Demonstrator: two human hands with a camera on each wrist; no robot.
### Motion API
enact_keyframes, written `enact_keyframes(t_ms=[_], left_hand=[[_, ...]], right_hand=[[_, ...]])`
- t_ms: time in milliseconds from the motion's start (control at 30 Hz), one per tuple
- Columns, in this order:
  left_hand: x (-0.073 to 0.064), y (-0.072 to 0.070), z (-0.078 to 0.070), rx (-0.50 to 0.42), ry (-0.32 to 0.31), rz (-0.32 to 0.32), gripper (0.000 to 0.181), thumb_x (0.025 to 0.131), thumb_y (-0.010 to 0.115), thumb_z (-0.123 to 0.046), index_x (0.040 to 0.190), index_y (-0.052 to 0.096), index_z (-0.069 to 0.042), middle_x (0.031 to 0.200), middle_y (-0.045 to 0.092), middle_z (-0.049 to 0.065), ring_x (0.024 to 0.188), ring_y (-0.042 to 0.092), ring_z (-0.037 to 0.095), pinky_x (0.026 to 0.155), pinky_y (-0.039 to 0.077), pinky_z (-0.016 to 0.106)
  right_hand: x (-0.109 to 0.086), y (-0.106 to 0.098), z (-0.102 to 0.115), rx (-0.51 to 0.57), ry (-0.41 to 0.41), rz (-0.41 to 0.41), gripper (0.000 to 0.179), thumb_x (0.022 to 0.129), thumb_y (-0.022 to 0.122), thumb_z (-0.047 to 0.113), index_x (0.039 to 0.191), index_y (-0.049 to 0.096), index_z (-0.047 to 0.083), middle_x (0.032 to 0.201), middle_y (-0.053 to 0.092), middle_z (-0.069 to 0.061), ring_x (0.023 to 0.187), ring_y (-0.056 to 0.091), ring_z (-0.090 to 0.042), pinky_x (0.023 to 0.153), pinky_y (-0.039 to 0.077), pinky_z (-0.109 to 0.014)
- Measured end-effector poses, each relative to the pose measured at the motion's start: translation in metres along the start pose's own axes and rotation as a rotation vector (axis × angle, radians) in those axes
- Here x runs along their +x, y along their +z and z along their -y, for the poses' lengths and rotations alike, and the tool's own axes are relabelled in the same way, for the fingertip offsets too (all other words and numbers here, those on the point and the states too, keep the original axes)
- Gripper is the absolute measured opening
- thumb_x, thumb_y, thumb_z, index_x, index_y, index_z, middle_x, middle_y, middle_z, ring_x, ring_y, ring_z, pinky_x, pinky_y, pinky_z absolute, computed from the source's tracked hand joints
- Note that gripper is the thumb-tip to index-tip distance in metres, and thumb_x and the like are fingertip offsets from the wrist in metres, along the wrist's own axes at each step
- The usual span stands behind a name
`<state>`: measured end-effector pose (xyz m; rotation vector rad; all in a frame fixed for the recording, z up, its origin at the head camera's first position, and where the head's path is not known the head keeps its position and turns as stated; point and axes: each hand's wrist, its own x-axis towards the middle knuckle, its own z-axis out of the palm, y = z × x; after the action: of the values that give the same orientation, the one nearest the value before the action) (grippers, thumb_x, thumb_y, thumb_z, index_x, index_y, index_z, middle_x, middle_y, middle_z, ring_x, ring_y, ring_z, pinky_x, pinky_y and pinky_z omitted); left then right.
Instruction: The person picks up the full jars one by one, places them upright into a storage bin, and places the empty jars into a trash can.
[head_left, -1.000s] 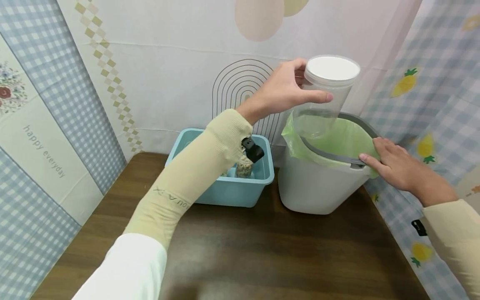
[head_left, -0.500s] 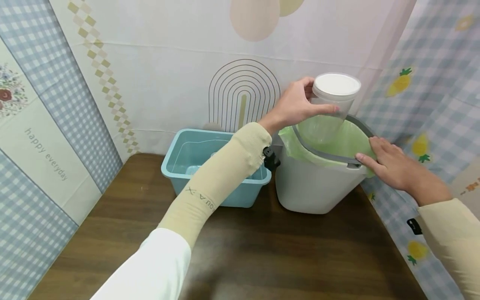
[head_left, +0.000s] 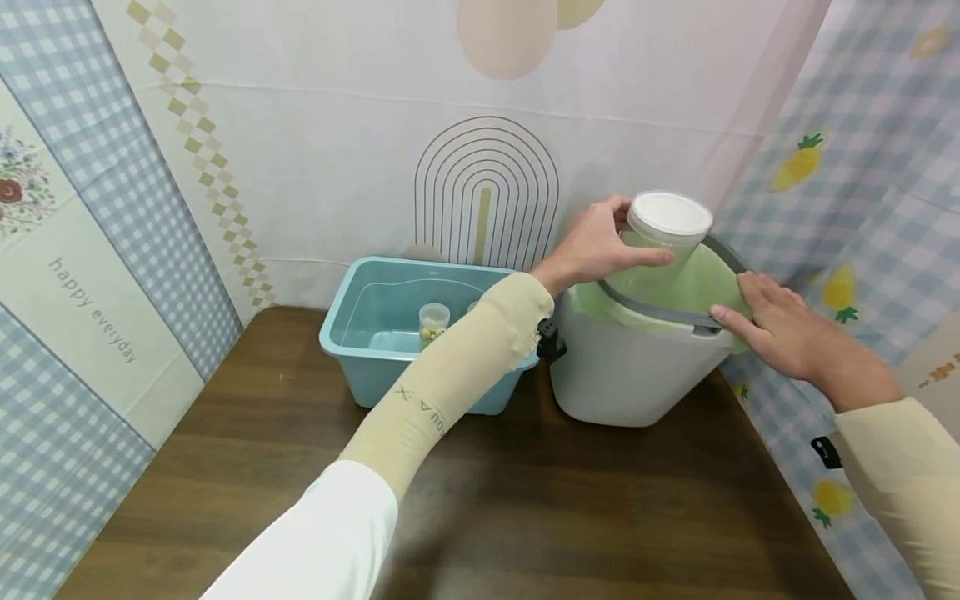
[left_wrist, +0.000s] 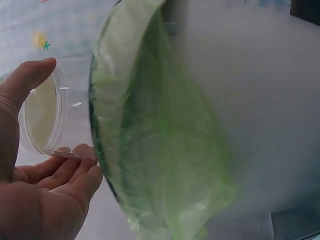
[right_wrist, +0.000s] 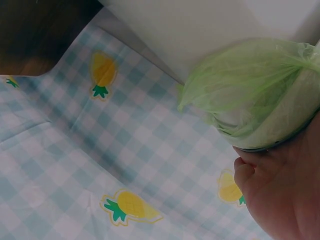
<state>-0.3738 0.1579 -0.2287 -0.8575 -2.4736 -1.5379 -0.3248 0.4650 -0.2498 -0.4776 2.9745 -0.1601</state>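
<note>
My left hand (head_left: 592, 250) grips a clear plastic jar (left_wrist: 77, 107) with a white lid (head_left: 670, 215), thumb on one side and fingers on the other. The jar stands slightly tilted, its lower part inside a white trash bin (head_left: 622, 375) and its lid above the rim. A thin green bag (head_left: 705, 279) lines the bin and folds over the edge. On the bin's right end, my right hand (head_left: 798, 337) holds the grey rim (head_left: 652, 312), with the thumb along the near side. Its fingertips are mostly hidden in the right wrist view.
Left of the bin stands a light blue tub (head_left: 341, 333). Inside it a small clear container (head_left: 433, 317) holds yellowish pieces, and my left forearm hides part of the tub. Both stand on a dark wooden table (head_left: 600, 508) against cloth-covered walls (head_left: 300, 167).
My left hand has lowered the jar down into the bin, moving slightly right. The left forearm has swung right, uncovering more of the blue tub. My right hand stays on the rim.
</note>
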Motion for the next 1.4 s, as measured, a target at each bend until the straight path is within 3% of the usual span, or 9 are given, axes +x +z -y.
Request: enact_keyframes(t_ms=[367,767,867,1133,1300,1400], left_hand=[[-0.004,0.011,0.003,0.025,-0.022,0.032,0.082,0.082,0.091,-0.040,0.148,0.052,-0.010,0.140,0.065,-0.001,0.130,0.062,0.009,0.100,0.049,0.012],[-0.011,0.019,0.001,0.147,-0.038,0.034,0.085,0.083,0.090,-0.043,0.151,0.052,-0.008,0.139,0.066,0.000,0.126,0.062,0.009,0.098,0.049,0.012],[-0.016,0.015,0.001,0.182,-0.050,0.021,0.082,0.085,0.087,-0.043,0.151,0.051,-0.008,0.141,0.064,0.002,0.126,0.062,0.011,0.098,0.050,0.014],[-0.022,-0.006,0.001,0.185,-0.091,0.008,0.081,0.091,0.081,-0.044,0.156,0.046,-0.011,0.157,0.055,0.001,0.146,0.051,0.014,0.116,0.045,0.023],[-0.032,-0.021,0.002,0.228,-0.083,0.047,0.084,0.093,0.078,-0.045,0.159,0.041,-0.011,0.161,0.051,0.003,0.148,0.048,0.014,0.120,0.042,0.024],[-0.039,-0.031,0.002,0.304,-0.059,0.080,0.085,0.093,0.077,-0.045,0.160,0.039,-0.010,0.162,0.050,0.003,0.149,0.047,0.015,0.122,0.040,0.025]], right_hand=[[0.000,0.000,0.001,-0.003,0.005,0.007,0.091,0.113,0.026,0.057,0.165,-0.011,-0.008,0.169,-0.009,-0.041,0.157,-0.006,-0.061,0.124,-0.001,-0.077],[-0.002,0.000,-0.001,0.005,0.014,0.016,0.091,0.113,0.025,0.057,0.164,-0.013,-0.008,0.169,-0.011,-0.041,0.156,-0.007,-0.063,0.124,-0.004,-0.078],[-0.001,0.001,0.000,0.004,0.008,0.018,0.091,0.113,0.025,0.057,0.164,-0.012,-0.008,0.169,-0.011,-0.040,0.156,-0.008,-0.062,0.124,-0.004,-0.077],[0.009,-0.003,-0.005,0.003,-0.011,0.022,0.090,0.113,0.025,0.057,0.165,-0.013,-0.007,0.170,-0.013,-0.039,0.157,-0.010,-0.060,0.125,-0.006,-0.076],[0.016,-0.003,-0.010,0.004,-0.027,0.027,0.089,0.114,0.025,0.056,0.165,-0.012,-0.007,0.170,-0.013,-0.038,0.158,-0.010,-0.059,0.126,-0.005,-0.075],[0.019,-0.004,-0.012,0.003,-0.032,0.030,0.089,0.114,0.025,0.056,0.165,-0.012,-0.007,0.170,-0.013,-0.038,0.158,-0.010,-0.058,0.126,-0.006,-0.074]])
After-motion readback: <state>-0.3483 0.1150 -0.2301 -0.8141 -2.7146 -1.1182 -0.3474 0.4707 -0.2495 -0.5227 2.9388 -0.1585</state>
